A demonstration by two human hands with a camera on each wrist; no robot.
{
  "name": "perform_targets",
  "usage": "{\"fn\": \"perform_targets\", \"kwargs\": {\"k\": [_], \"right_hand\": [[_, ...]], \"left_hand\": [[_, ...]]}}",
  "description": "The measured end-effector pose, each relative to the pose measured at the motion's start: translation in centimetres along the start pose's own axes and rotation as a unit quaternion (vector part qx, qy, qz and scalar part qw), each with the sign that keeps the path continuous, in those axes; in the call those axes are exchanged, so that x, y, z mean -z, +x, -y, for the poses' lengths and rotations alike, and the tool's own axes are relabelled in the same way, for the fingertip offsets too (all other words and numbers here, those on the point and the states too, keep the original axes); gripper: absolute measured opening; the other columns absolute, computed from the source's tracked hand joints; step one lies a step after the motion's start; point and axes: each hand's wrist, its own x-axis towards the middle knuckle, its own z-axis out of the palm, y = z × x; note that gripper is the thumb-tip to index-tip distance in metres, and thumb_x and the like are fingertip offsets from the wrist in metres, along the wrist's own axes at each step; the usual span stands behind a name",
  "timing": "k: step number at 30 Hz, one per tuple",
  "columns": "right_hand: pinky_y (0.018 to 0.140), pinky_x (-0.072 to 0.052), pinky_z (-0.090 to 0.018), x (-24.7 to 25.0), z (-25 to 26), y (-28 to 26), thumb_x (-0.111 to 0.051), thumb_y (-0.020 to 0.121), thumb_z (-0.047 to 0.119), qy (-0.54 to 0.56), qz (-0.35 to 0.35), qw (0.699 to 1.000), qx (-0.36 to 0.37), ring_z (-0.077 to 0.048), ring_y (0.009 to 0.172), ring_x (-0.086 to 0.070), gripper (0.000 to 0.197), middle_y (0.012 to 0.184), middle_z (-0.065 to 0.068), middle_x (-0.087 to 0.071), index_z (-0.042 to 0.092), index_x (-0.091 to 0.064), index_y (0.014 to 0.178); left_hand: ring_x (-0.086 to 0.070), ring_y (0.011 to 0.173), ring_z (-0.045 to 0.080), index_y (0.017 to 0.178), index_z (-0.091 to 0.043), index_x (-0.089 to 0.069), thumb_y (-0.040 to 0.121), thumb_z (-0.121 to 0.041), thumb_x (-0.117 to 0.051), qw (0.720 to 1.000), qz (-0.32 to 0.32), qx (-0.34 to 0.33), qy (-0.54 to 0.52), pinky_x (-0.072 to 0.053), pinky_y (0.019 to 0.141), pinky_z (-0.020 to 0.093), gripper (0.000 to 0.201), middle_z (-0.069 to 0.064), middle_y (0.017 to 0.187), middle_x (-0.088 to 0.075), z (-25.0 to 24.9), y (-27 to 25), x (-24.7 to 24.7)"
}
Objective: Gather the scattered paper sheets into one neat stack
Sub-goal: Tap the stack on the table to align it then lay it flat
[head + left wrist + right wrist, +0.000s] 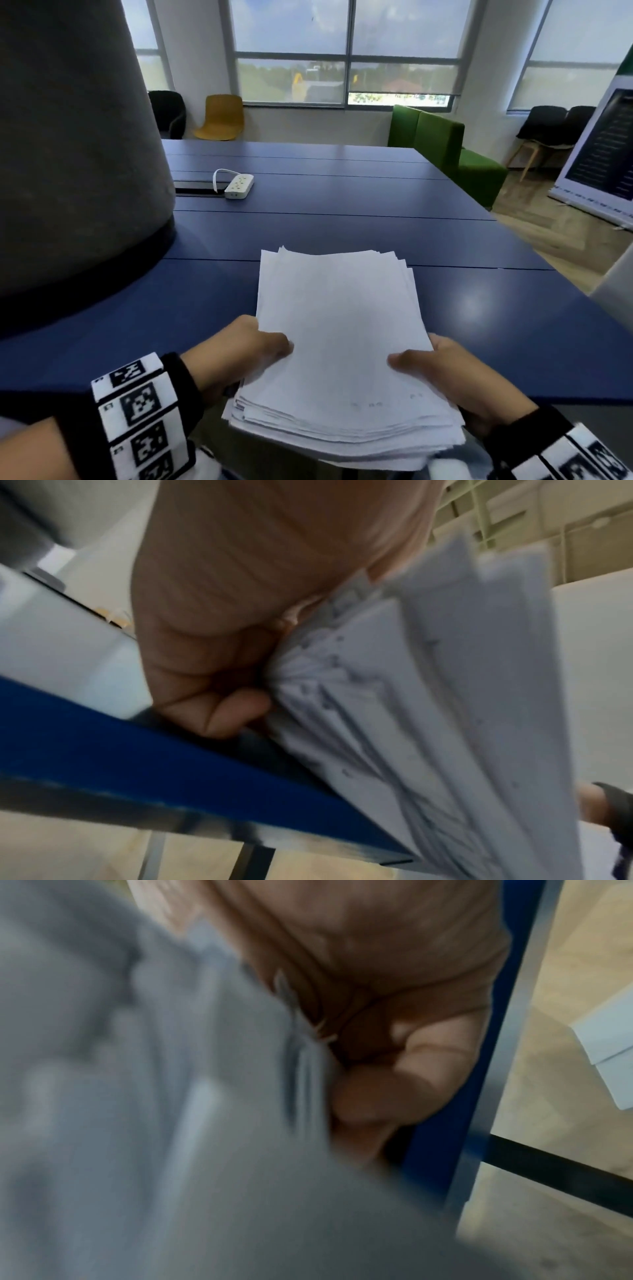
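Meeting room, large windows behind; blue bench runs from the near edge back toward them, with a white power strip far left, well apart from the work. All sheets visible are in one stack, lifted at the near edge of the bench and tilted, far end lower. Left hand clamps the left edge, thumb on top, fingers curled beneath (left wrist view agrees). Right hand clamps the right edge the same way. No loose sheets seen on the bench. Stack not yet neat: corners fan out at the far end and near edges are stepped. Judgement: gathering done, squaring remains, probably by tapping an edge on the bench. Risks: grips sit near the close end only, so the unsupported far end could sag and the top sheets slide forward; loosening both hands at once to tap could spill the lower sheets over the bench edge onto the floor; tapping a tilted stack would skew it further. Both wrist views blurred.
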Motion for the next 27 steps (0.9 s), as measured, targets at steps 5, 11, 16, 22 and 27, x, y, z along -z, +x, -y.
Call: {"fn": "perform_targets", "kwargs": {"k": [5, 11, 16, 22, 27], "right_hand": [[0.087, -0.056, -0.042, -0.7, 0.1, 0.5, -0.062, 0.086, -0.001, -0.001, -0.025, 0.998, 0.052, -0.027, 0.092, -0.072, 0.029, 0.099, -0.005, -0.076, 0.015, -0.064, 0.111], [0.082, -0.057, -0.039, -0.8, 2.5, 1.3, -0.065, 0.086, -0.001, 0.005, -0.098, 0.980, 0.173, -0.018, 0.088, -0.073, 0.034, 0.100, 0.004, -0.075, 0.027, -0.063, 0.106], [0.085, -0.056, -0.040, -0.2, 7.0, 2.4, -0.065, 0.083, -0.007, 0.032, -0.136, 0.952, 0.271, -0.018, 0.097, -0.069, 0.049, 0.108, 0.004, -0.072, 0.027, -0.059, 0.117], [0.078, -0.054, -0.032, -0.2, 9.2, 4.3, -0.064, 0.083, -0.004, 0.049, -0.141, 0.931, 0.332, -0.014, 0.096, -0.066, 0.045, 0.107, 0.006, -0.068, 0.033, -0.056, 0.107], [0.068, -0.055, -0.033, -0.6, 8.3, 5.1, -0.059, 0.082, -0.007, 0.087, -0.195, 0.902, 0.375, -0.022, 0.086, -0.068, 0.031, 0.093, 0.000, -0.071, 0.021, -0.061, 0.094]], "left_hand": [[-0.076, 0.081, 0.025, 0.107, -0.005, -0.066, 0.088, 0.002, -0.062, 0.996, -0.054, -0.033, -0.062, -0.059, 0.064, 0.027, 0.020, 0.008, 0.094, -0.079, -0.1, 0.1, 0.2], [-0.074, 0.092, 0.017, 0.114, -0.021, -0.057, 0.085, 0.005, -0.067, 0.963, -0.145, -0.184, -0.134, -0.059, 0.074, 0.029, 0.041, 0.001, 0.106, -0.074, -1.2, 0.4, -0.4], [-0.068, 0.074, -0.006, 0.108, -0.019, -0.055, 0.078, 0.020, -0.064, 0.916, -0.211, -0.317, -0.123, -0.053, 0.064, 0.012, 0.050, -0.005, 0.092, -0.071, -4.7, 1.5, 0.6], [-0.069, 0.074, -0.003, 0.100, -0.023, -0.051, 0.075, 0.014, -0.072, 0.887, -0.256, -0.351, -0.157, -0.056, 0.067, 0.016, 0.050, -0.001, 0.094, -0.068, -6.2, 3.6, 1.4], [-0.071, 0.093, 0.018, 0.121, -0.019, -0.055, 0.067, -0.002, -0.072, 0.869, -0.274, -0.360, -0.199, -0.059, 0.076, 0.032, 0.059, 0.002, 0.106, -0.072, -5.4, 4.0, 0.9]]}}
